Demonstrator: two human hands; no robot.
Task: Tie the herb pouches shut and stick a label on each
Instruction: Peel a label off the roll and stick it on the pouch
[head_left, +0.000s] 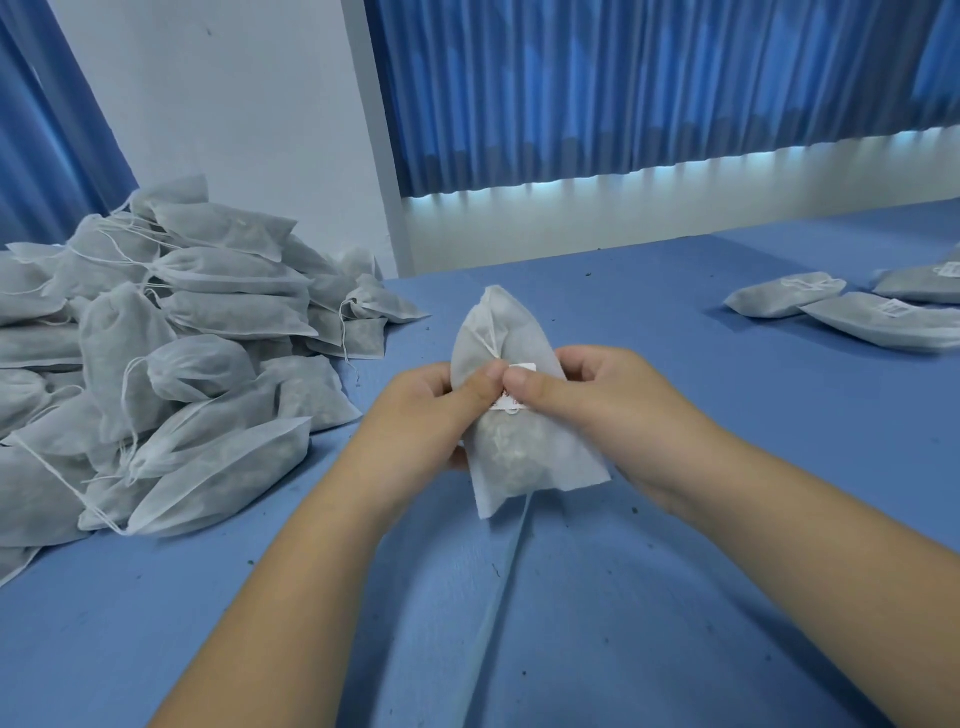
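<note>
I hold one white fabric herb pouch above the blue table, its drawn neck pointing away from me. My left hand grips its left side with fingers curled behind it. My right hand grips the right side. Both thumbs press on a small white label with red print at the pouch's middle, and they hide most of the label. The pouch's drawstring runs down from the neck to the label.
A big heap of white pouches with loose strings fills the table's left side. Three labelled pouches lie flat at the far right. The blue table carries scattered dark herb crumbs. Blue curtains and a white wall stand behind.
</note>
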